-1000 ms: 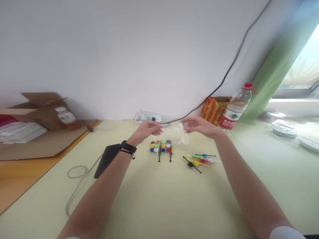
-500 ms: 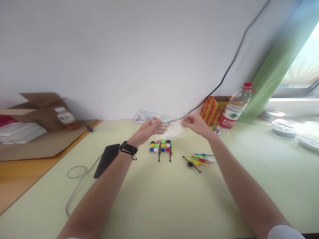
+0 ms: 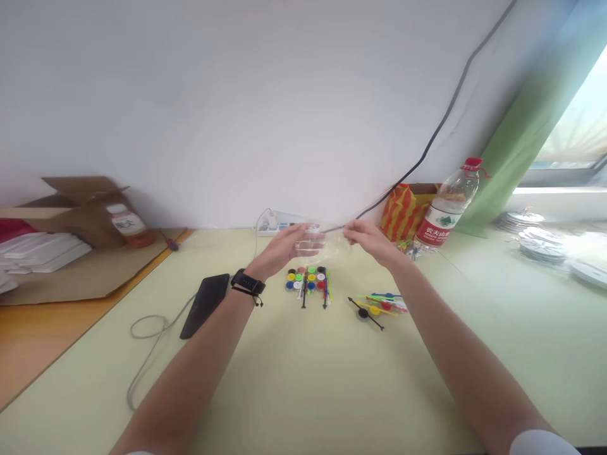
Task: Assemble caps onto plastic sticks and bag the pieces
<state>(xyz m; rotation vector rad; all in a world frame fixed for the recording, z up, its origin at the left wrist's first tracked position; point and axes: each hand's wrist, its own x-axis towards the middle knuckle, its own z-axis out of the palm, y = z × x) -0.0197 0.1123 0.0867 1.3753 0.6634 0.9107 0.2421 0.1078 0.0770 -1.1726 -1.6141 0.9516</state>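
Observation:
A clear plastic bag (image 3: 332, 248) is held up between my two hands above the table. My left hand (image 3: 284, 248) supports the bag's left side, its fingers stretched out and showing through the film, the thumb on top. At the other edge, my right hand (image 3: 364, 237) pinches the film between thumb and fingertips. Below the bag lie packed colourful round discs (image 3: 311, 277) with several thin arrow-shaped strips beside them. To their right is a loose pile of coloured spinner arrows (image 3: 374, 309), a black one nearest me.
A black phone (image 3: 205, 306) with a grey cable lies left. Behind stands a white power strip (image 3: 268, 231). At right are a large water bottle (image 3: 439, 218), a red-and-yellow bag (image 3: 399, 212) and stacked white discs (image 3: 541, 245). A cardboard box (image 3: 85, 196) sits far left.
My left hand has straightened its fingers further under the film, and the bag has spread and shifted slightly. My right hand keeps its pinch, turned a little. The items on the table stay put.

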